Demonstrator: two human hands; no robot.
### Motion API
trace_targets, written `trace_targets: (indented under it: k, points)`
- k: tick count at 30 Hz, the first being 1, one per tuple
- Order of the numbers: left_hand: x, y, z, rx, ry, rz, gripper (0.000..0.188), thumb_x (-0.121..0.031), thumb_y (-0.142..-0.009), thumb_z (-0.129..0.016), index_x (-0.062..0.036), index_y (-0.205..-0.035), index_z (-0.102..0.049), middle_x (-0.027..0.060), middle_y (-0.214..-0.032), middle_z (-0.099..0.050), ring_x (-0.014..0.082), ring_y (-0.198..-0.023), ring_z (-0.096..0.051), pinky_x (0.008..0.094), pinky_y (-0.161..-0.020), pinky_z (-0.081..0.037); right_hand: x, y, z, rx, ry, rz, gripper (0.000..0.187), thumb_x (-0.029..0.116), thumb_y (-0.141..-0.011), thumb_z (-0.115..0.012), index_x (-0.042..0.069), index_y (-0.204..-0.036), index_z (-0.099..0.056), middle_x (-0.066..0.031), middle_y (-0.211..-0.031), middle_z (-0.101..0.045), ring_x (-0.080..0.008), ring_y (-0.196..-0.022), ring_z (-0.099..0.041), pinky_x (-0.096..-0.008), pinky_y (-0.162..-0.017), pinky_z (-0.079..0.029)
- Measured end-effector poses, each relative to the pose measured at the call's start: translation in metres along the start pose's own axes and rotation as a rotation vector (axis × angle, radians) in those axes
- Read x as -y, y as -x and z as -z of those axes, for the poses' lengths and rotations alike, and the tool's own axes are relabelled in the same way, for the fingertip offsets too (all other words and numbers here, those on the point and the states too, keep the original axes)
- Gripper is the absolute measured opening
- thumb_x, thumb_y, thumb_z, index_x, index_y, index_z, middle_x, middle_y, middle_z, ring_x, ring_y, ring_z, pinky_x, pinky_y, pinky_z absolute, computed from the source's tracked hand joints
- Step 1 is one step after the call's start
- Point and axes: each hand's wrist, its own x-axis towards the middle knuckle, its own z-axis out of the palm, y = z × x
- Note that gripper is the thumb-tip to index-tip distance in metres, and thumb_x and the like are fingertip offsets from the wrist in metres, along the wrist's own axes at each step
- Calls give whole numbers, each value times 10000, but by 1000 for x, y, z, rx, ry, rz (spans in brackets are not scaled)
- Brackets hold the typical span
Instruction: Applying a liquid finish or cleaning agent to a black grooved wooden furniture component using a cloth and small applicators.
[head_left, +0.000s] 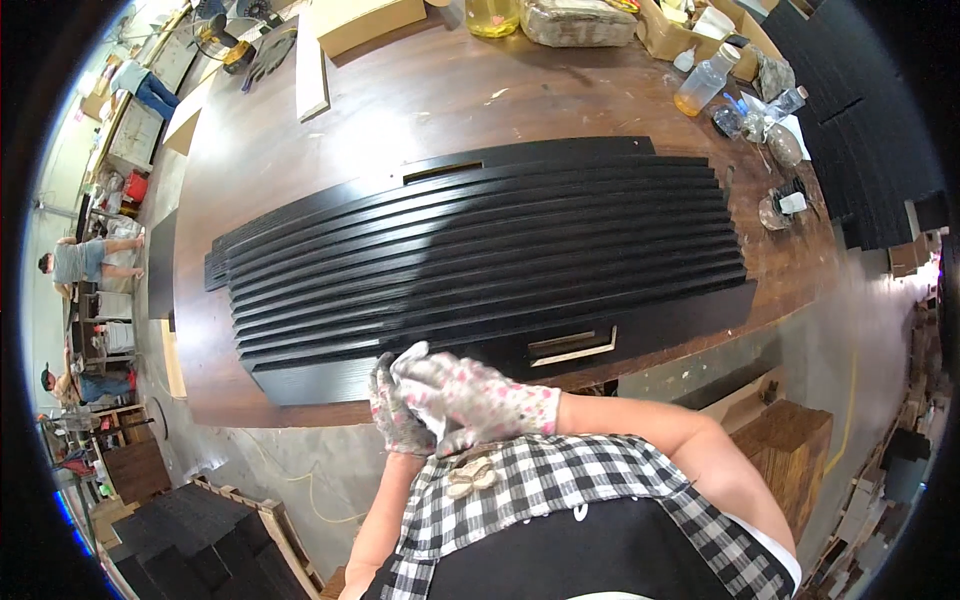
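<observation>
Fingers of the gloved right hand [478, 400] lie over the gloved left hand [398, 415], can't tell if clenched, neither grasping a board; black boards [520, 245] lie overlapped on the brown table [560, 112] just ahead, best handled lightly by the edges to avoid scuffing.

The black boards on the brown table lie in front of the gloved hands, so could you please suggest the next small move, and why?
Probably part the left hand and right hand and bring the right to the nearest black board, beside its rectangular cutout: the hands touch each other, hold no board, and look close to it.
</observation>
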Motion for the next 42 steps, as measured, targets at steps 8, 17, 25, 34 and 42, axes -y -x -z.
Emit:
trace_targets:
  k: [8,17,25,34,42]
  points:
    - [20,2,6,134,-142,-365,291,-12,-824,-560,-20,-1114,-576,157,-1115,-577,328,-1025,-549,400,-912,-430,-29,30,34,-764,-156,-97,310,92,-673,-693,32,-971,-638,-111,-974,-624,-291,-920,-609,-387,-851,-508]
    - [20,-32,-16,389,-1052,-979,755,-389,-734,-665,-11,-1337,-414,200,-1426,-363,425,-1321,-306,577,-1067,-222,-92,78,-64,-736,455,-696,711,511,-891,-435,109,-1455,-272,-141,-1461,-317,-281,-1397,-200,-439,-1147,-104]
    - [14,-31,-16,432,-1140,-933,798,-378,-731,-668,20,-1354,-368,237,-1455,-295,451,-1350,-228,600,-1088,-143,-136,293,146,-1316,596,-987,276,303,-914,-447,79,-990,-589,-137,-949,-599,-289,-863,-558,-410,-774,-443]
    - [17,-27,-8,414,-1212,-970,820,-534,-757,-625,-18,-1341,-371,244,-1403,-353,472,-1309,-286,606,-1065,-185,-142,203,64,-876,824,-1106,379,197,-908,-412,92,-1252,-533,-103,-1344,-480,-262,-1303,-362,-374,-1125,-212]
    - [15,-30,-12,416,-1197,-982,836,-536,-759,-615,-10,-1351,-346,253,-1405,-345,481,-1302,-291,612,-1058,-199,-107,256,195,-1201,943,-694,202,211,-796,-478,90,-648,-545,-115,-646,-566,-322,-679,-582,-397,-646,-462]
